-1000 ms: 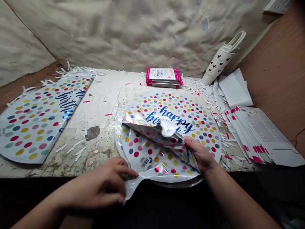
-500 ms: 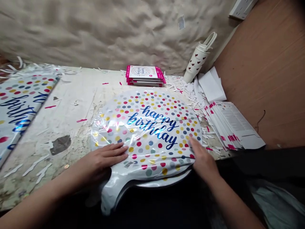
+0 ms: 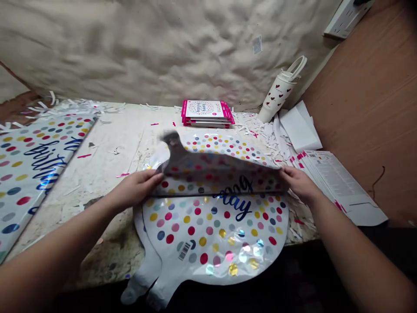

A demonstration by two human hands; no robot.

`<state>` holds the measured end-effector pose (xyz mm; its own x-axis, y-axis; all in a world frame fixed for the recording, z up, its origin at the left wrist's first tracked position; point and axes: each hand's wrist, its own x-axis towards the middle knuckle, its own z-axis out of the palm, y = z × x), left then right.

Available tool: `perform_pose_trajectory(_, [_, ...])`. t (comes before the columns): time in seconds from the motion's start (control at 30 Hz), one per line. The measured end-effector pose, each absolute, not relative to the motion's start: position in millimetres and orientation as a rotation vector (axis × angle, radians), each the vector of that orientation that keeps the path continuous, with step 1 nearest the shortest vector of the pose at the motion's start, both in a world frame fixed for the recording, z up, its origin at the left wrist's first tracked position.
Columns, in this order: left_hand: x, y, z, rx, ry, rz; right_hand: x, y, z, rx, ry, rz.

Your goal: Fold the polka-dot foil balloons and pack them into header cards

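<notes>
Top foil balloon (image 3: 221, 182), doubled over, is pinched at opposite sides by the left hand (image 3: 140, 184) and right hand (image 3: 300, 183), above like balloons (image 3: 208, 248) overhanging the bench's (image 3: 119, 126) front edge. The fold could be skewed by uneven pull; the balloons beneath, if dragged along, could be slid off that edge.

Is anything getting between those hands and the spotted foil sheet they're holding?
Nothing visible: the left hand grips the foil sheet at its left side, the right hand at its right. The card stack sits beyond, apart from both hands.
</notes>
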<state>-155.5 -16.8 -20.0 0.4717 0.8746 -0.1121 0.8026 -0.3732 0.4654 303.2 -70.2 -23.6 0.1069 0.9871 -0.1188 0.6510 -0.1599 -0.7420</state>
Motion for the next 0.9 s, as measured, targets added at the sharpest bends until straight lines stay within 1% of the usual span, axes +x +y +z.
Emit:
perform_pose_trajectory(0.1, [-130, -1, -15, 2.313, 1.811, 0.303, 296, -23, -28, -2.02, -1.536, 0.646])
perform_pose_trajectory(0.13, [-120, -4, -15, 2.41, 1.84, 0.383, 295, -11, -29, -2.065, -1.538, 0.597])
perform_pose_trajectory(0.2, [-103, -21, -17, 2.646, 1.71, 0.451, 292, 6, -26, -2.155, -1.54, 0.492])
perform_pose_trajectory(0.3, [-89, -54, -28, 2.744, 1.402, 0.187, 273, 12, -16, -2.231, -1.516, 0.292])
perform_pose_trajectory(0.33, [-87, -62, -32, 2.714, 1.402, 0.102, 258, 8, -13, -2.187, -1.569, 0.223])
perform_pose_trajectory(0.4, [-86, -73, -39, 2.664, 1.476, 0.018, 217, -9, -12, -1.968, -1.829, 0.143])
perform_pose_trajectory(0.47, [-87, -75, -43, 2.656, 1.531, 0.006, 170, -32, -18, -1.61, -2.224, 0.231])
perform_pose_trajectory(0.53, [-89, -73, -44, 2.662, 1.56, -0.009, 139, -52, -29, -1.44, -2.404, 0.324])
perform_pose_trajectory(0.57, [-89, -72, -44, 2.661, 1.571, -0.027, 135, -60, -35, -1.423, -2.436, 0.353])
perform_pose_trajectory(0.67, [-88, -69, -39, 2.622, 1.583, -0.107, 173, -73, -47, -1.651, -2.305, 0.32])
perform_pose_trajectory(0.77, [-76, -66, -32, 2.565, 1.636, -0.157, 237, -88, -47, -1.969, -1.986, 0.158])
perform_pose_trajectory(0.83, [-57, -65, -29, 2.574, 1.638, -0.128, 257, -102, -45, -1.986, -1.961, 0.122])
perform_pose_trajectory(0.9, [-33, -65, -28, 2.602, 1.573, -0.087, 253, -115, -45, -1.905, -2.068, 0.157])
